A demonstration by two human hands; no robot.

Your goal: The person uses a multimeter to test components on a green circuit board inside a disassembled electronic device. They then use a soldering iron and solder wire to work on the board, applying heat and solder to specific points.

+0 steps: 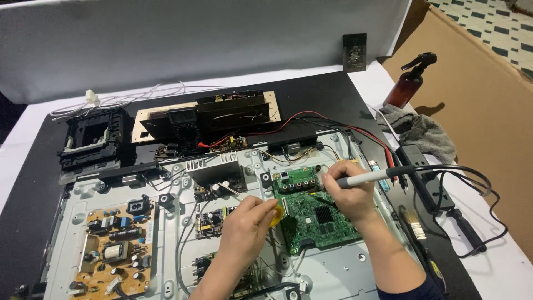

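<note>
Both hands working over a green circuit board (313,214) mounted on a grey metal chassis (344,272).
Right hand (347,191) grips a soldering iron (369,177), tip on the board's upper edge; left hand (247,225) pinches a small yellow object (276,215) at the board's left edge. Brown power board (116,247) lies far left; amber spray bottle (408,83) beyond.

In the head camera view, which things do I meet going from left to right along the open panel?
Brown power board → left hand → green circuit board → right hand holding a grey soldering iron → black power strip.
</note>
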